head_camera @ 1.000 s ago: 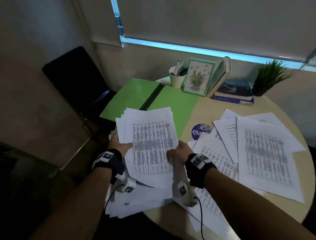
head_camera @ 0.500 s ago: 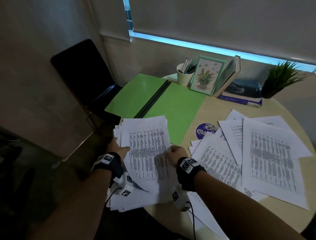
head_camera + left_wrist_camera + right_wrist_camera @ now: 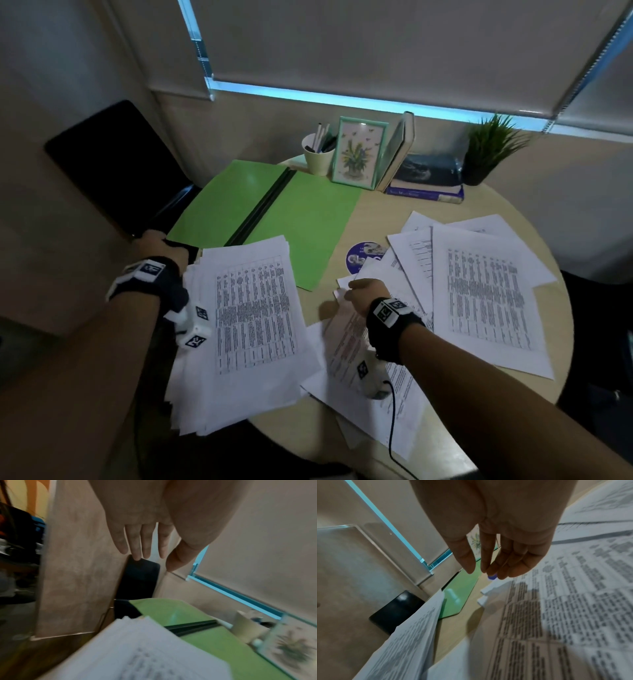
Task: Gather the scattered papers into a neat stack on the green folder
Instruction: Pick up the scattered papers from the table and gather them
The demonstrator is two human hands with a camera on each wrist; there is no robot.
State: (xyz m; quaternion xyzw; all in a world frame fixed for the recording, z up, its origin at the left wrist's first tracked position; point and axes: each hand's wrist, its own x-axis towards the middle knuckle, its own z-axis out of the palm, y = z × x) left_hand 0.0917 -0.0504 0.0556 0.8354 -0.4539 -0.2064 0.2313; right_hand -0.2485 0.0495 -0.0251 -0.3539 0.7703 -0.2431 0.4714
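Observation:
The open green folder point(image 3: 308, 219) lies at the back left of the round table. A thick gathered pile of printed papers point(image 3: 253, 325) rests at the near left, overhanging the table edge and overlapping the folder's near edge. My left hand point(image 3: 156, 245) hovers by the folder's near-left corner; in the left wrist view its fingers point(image 3: 142, 547) are straight and hold nothing. My right hand point(image 3: 359, 291) hangs over loose sheets point(image 3: 349, 346), its fingers point(image 3: 488, 563) relaxed and empty. More scattered sheets point(image 3: 489, 291) cover the right side.
A pen cup point(image 3: 317, 156), a framed flower picture point(image 3: 359, 152), books point(image 3: 424, 181) and a potted plant point(image 3: 489, 147) stand along the back. A round blue sticker point(image 3: 359, 257) lies beside the folder. A black chair point(image 3: 113, 164) stands left of the table.
Both hands have let go of the gathered pile, which now lies at the table edge. The left hand moved up-left to the folder's corner. The right hand moved right over the loose sheets.

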